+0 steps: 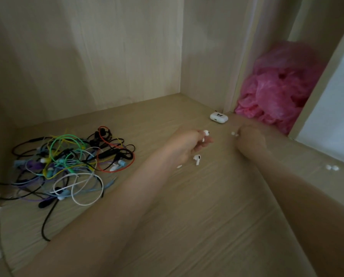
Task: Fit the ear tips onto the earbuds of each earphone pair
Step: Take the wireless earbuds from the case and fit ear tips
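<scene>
My left hand (189,145) pinches a white wireless earbud (206,133) between thumb and fingertips above the wooden surface. A second white earbud (197,158) lies on the wood just below that hand. My right hand (250,139) reaches out with curled fingers, its fingertips at two small white ear tips (234,134); whether it holds them is unclear. Two more white ear tips (332,167) lie near the right edge. The white charging case (218,116) sits shut by the back corner.
A tangled heap of coloured wired earphones (67,162) lies at the left. A crumpled pink plastic bag (277,86) fills the compartment at the right, behind a wooden divider (235,76). Wooden walls close the back and side.
</scene>
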The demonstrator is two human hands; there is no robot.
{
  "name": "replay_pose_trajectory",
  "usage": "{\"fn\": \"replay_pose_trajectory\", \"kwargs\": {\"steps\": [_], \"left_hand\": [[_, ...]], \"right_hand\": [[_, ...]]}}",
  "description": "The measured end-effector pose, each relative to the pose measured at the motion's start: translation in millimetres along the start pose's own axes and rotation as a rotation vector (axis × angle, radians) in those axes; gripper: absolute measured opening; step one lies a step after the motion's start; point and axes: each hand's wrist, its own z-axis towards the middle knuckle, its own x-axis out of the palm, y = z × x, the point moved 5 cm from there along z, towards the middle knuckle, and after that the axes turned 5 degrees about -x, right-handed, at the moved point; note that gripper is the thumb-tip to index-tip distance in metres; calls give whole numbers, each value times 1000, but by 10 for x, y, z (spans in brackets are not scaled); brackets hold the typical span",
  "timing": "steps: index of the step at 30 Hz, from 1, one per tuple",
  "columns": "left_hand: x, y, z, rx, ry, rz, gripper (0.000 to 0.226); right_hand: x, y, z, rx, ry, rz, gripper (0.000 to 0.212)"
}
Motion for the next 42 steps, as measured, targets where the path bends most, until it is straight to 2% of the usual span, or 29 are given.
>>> {"fn": "replay_pose_trajectory", "kwargs": {"steps": [6, 9, 16, 21, 27, 30, 37, 42], "left_hand": [[-21, 30, -3, 36, -26, 92, 20], [-23, 50, -2, 30, -58, 88, 21], [47, 76, -7, 86, -89, 77, 19], [-12, 93, -218, 163, -84, 73, 19], [-214, 330, -680, 105, 16, -101, 16], [-288, 474, -733, 106, 24, -118, 18], [-286, 615, -697, 180, 101, -152, 17], [-237, 597, -682, 261, 164, -143, 19]], "right_hand": [[-26, 8, -17, 12, -117, 171, 25], [-51, 174, -120, 12, -181, 403, 23], [-173, 538, -470, 16, -211, 810, 14], [-313, 702, -815, -86, -24, 1141, 9], [-508, 799, -1288, -235, 252, 1326, 7], [-420, 889, -1411, -264, 354, 1337, 10], [-158, 898, -1487, -238, 378, 1219, 11], [-132, 877, -1497, -182, 369, 1389, 11]]}}
